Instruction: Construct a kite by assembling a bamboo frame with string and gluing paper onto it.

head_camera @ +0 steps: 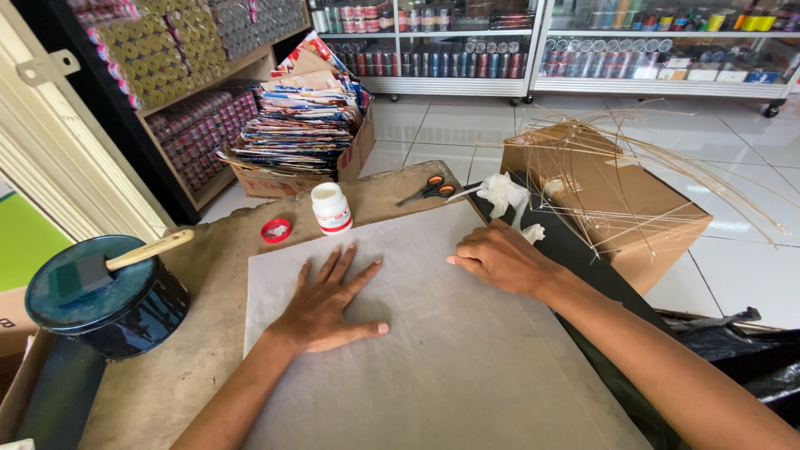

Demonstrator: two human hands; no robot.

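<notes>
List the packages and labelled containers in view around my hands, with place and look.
Glue bottle: above the left hand, white with a red label, lid off.
Cardboard box: right of the right hand, brown, under thin sticks.
Carton: on the floor, stacked with colourful printed sheets.

scissors [431, 189] | glue bottle [332, 207] | red cap [276, 230] | dark tin [108, 297] | cardboard box [617, 200]

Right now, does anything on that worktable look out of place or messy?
The glue bottle stands open, its red cap lying apart beside it. Crumpled white scraps sit at the grey sheet's far corner, near the right hand.
</notes>
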